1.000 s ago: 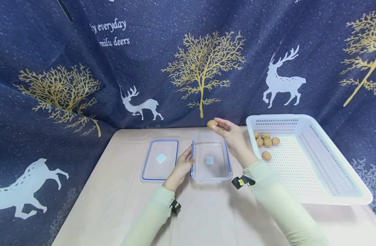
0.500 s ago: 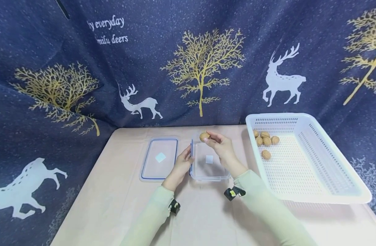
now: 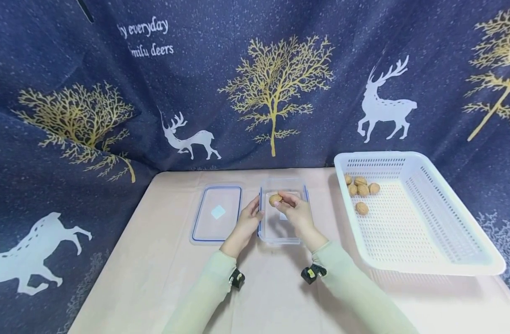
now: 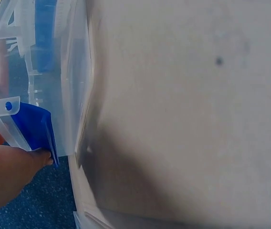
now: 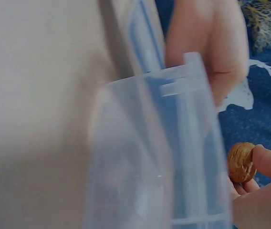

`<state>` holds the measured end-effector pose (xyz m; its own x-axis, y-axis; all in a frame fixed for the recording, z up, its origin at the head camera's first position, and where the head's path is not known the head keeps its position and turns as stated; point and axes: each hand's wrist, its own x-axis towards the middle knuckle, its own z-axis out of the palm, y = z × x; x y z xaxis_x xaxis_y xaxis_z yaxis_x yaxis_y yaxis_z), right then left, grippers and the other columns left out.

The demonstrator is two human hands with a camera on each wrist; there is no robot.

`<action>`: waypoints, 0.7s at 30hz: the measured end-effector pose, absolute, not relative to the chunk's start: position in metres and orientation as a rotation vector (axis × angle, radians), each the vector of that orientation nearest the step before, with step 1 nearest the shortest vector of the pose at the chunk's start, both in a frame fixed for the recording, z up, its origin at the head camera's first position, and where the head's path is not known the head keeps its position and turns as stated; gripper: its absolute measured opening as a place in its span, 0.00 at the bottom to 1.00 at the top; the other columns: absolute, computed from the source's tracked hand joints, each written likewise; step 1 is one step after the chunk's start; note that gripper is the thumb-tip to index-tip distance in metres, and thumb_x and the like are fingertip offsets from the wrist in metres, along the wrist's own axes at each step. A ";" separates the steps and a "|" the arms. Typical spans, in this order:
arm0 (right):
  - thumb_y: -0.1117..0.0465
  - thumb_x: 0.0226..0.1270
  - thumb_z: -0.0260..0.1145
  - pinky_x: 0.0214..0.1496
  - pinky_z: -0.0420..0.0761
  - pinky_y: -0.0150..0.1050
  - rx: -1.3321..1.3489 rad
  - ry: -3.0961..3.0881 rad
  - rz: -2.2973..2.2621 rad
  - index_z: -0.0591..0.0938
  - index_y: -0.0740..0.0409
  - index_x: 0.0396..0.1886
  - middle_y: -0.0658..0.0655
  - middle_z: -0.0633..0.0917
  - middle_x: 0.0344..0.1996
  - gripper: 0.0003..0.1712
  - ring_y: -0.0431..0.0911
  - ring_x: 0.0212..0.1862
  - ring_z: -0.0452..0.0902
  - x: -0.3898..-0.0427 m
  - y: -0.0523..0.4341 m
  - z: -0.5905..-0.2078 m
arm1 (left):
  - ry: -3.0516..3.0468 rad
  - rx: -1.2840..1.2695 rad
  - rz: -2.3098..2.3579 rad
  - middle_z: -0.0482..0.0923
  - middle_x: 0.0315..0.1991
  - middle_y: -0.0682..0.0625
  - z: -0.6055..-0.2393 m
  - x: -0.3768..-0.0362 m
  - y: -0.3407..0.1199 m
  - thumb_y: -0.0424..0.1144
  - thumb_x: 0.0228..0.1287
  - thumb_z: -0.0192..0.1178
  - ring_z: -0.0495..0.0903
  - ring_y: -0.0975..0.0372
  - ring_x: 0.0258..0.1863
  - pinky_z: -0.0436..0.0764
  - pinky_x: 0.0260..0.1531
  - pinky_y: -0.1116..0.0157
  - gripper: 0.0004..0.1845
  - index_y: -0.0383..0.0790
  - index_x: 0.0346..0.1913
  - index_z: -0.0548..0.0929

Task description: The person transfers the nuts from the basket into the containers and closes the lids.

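My right hand pinches a walnut between thumb and fingers, over the open clear plastic food container. In the right wrist view the walnut shows at the fingertips, near the container's wall. At the container's left side, my left hand holds the rim. Its thumb lies against a blue side latch in the left wrist view. Through the clear wall, a pale square label shows on the container's bottom, partly hidden by the right hand.
A clear lid with a blue seal lies flat left of the container. On the right stands a white perforated basket with several walnuts in its left part. Behind the table hangs a dark blue deer-print cloth.
My right hand has brought the walnut from above the container's far edge down and nearer, over the inside. My left hand stays at the container's left side.
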<state>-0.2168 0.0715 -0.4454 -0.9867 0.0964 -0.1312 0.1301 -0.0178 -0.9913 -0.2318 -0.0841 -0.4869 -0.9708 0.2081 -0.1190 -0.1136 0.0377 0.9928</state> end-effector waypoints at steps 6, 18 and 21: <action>0.68 0.63 0.66 0.59 0.78 0.41 0.281 2.240 -2.149 0.77 0.67 0.59 0.67 0.80 0.55 0.24 0.56 0.58 0.75 -0.219 0.072 -0.458 | 2.085 0.105 2.024 0.49 0.74 0.37 -0.484 -0.233 -0.084 0.26 0.71 0.45 0.52 0.47 0.73 0.57 0.71 0.54 0.31 0.33 0.74 0.52; 0.70 0.61 0.66 0.59 0.79 0.44 0.311 2.198 -2.071 0.77 0.69 0.57 0.69 0.80 0.54 0.23 0.57 0.56 0.76 -0.225 0.071 -0.473 | 2.096 0.105 2.016 0.49 0.74 0.37 -0.487 -0.232 -0.085 0.26 0.71 0.45 0.51 0.47 0.73 0.56 0.71 0.54 0.31 0.34 0.74 0.51; 0.70 0.61 0.66 0.60 0.78 0.45 0.310 2.186 -2.040 0.77 0.70 0.57 0.68 0.80 0.54 0.24 0.58 0.57 0.76 -0.227 0.070 -0.476 | 2.080 0.100 2.015 0.49 0.75 0.38 -0.487 -0.231 -0.085 0.27 0.72 0.45 0.51 0.48 0.73 0.55 0.72 0.55 0.31 0.35 0.75 0.51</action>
<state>-0.2273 0.0696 -0.4761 -0.9696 0.0576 -0.2378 0.2412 0.0617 -0.9685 -0.2315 -0.0855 -0.4869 -0.9680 0.2169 -0.1260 -0.1191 0.0445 0.9919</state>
